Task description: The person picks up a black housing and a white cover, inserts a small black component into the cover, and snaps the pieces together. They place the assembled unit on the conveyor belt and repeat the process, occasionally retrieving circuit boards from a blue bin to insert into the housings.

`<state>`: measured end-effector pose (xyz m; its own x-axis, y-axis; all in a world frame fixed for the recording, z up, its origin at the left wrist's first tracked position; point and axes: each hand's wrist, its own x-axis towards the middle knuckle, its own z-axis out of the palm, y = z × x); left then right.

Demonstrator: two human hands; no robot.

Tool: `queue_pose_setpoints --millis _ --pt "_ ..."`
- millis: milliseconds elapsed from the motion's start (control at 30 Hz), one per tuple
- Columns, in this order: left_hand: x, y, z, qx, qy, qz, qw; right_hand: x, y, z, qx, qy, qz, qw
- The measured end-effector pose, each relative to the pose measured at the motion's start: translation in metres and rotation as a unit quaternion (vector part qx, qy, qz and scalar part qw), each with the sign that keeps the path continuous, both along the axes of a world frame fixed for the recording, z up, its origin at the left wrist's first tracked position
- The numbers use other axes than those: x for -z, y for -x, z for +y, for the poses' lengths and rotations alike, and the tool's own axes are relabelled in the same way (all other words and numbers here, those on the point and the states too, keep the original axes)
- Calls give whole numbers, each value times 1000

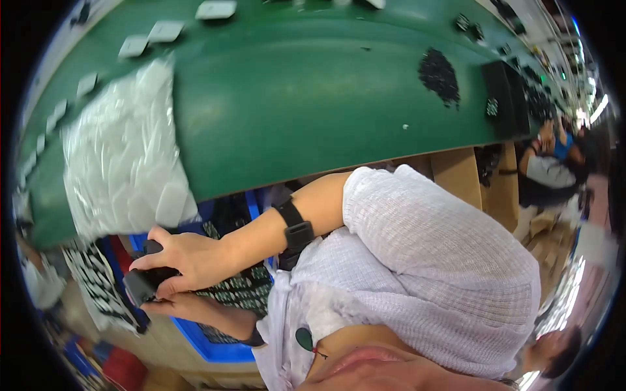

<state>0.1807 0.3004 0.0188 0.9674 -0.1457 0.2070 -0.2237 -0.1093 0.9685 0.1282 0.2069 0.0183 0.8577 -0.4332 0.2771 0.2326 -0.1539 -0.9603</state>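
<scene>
My right hand, a black band round its wrist, curls over a dark boxy object at the left, off the near edge of the green table. Below it my left hand supports the same object from underneath; most of its fingers are hidden. A small black rounded part sits by the right hand's fingertips; whether it belongs to the object I cannot tell. Just beyond the hands, a clear plastic bag full of flat white pieces lies on the table.
A blue crate with patterned dark parts stands below my forearms. Open cardboard boxes are under the table edge. Farther right are a heap of small black pieces, a black box and a seated person. White squares line the far left.
</scene>
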Motion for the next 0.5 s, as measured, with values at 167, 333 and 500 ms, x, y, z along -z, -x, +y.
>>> queue_pose_setpoints --millis 167,333,500 --pt "-4 19 -101 253 68 -26 965 -37 84 -87 238 89 -14 967" --pt "-17 169 -251 556 125 -129 812 -51 255 -158 490 131 72 859" --pt "-10 351 -322 723 113 -32 681 -52 421 -181 664 91 166 723"
